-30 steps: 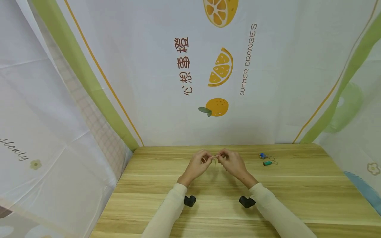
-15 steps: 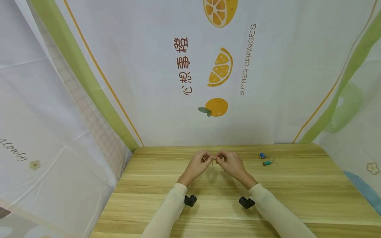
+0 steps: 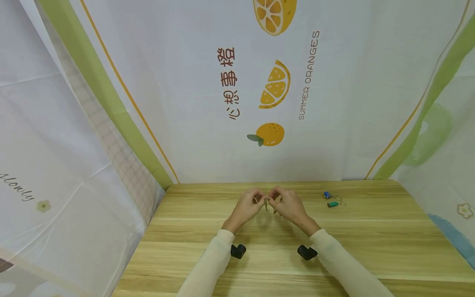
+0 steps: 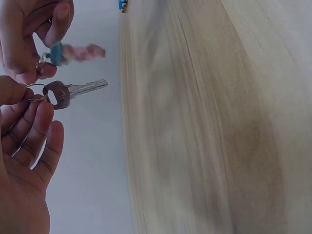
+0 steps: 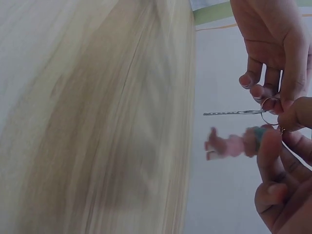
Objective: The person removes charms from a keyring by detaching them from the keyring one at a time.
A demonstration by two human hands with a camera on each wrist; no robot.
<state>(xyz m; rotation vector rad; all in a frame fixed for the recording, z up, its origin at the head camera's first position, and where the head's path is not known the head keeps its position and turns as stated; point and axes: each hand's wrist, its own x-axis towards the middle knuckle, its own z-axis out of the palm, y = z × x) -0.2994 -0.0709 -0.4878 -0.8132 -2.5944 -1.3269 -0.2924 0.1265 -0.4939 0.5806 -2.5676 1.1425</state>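
Note:
My left hand point(image 3: 246, 206) pinches a thin metal key ring point(image 4: 34, 99) between thumb and fingers, its other fingers loosely bent. From the ring hangs a key point(image 4: 59, 94) with a dark head and a toothed silver blade. Facing it, my right hand point(image 3: 290, 205) pinches the small chain of a figurine keychain point(image 5: 235, 146), right at the ring. The figurine is pink with a teal part, and blurred. In the right wrist view my right thumb and fingertips hide part of the ring and chain. Both hands are raised over the wooden table, fingertips almost together.
Two other keychains, one blue point(image 3: 327, 194) and one green point(image 3: 332, 204), lie with their rings on the table point(image 3: 274, 264) to the right of my hands. A white cloth point(image 3: 208, 156) printed with oranges hangs behind the table's back edge.
My fingertips have drawn closer together, covering the ring in the head view. The key has shifted slightly, and the figurine now shows under my right hand. The two keychains on the table stay put.

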